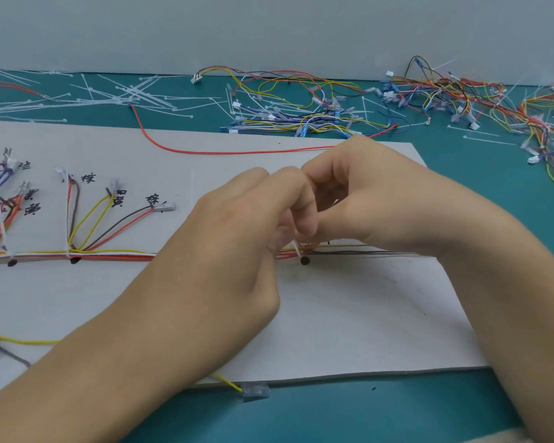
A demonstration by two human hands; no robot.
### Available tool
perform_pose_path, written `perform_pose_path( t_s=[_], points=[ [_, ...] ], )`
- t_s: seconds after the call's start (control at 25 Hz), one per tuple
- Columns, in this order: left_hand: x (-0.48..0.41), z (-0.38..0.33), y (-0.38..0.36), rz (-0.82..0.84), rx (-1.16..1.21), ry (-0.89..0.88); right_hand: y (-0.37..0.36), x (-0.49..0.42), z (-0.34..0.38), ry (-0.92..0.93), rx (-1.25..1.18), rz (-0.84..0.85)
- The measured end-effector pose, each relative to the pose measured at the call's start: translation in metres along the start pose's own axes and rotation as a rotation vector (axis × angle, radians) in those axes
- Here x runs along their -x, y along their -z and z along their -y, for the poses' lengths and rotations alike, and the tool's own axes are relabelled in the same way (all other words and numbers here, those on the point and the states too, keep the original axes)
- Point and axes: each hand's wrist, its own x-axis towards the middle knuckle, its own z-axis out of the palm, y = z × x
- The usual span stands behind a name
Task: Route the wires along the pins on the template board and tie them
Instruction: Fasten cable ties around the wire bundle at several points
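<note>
A white template board (349,314) lies on the green table, marked with black dots and handwritten labels. A bundle of red, yellow and brown wires (109,252) runs along it from left to right, with branches fanning up to connectors. Both hands meet over the bundle near a black dot (305,260). My left hand (237,238) and my right hand (359,203) have curled fingers that pinch a white cable tie (296,249) wrapped at the bundle. The fingertips hide most of the tie.
Loose white cable ties (125,94) lie scattered at the back left. A heap of coloured wire harnesses (317,110) fills the back right. A red wire (205,151) crosses the board's top. A yellow wire with a clear connector (255,391) lies at the board's front edge.
</note>
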Motion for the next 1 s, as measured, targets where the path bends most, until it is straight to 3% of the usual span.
perform_pose_path(
  t_s=[0.44,1.0],
  points=[
    [-0.001,0.003,-0.006,-0.019,0.425,0.094,0.008,0.005,0.001,-0.033,0.039,0.057],
    [-0.005,0.009,-0.009,-0.07,0.545,0.238,0.012,0.007,0.0,-0.028,0.068,0.08]
  ],
)
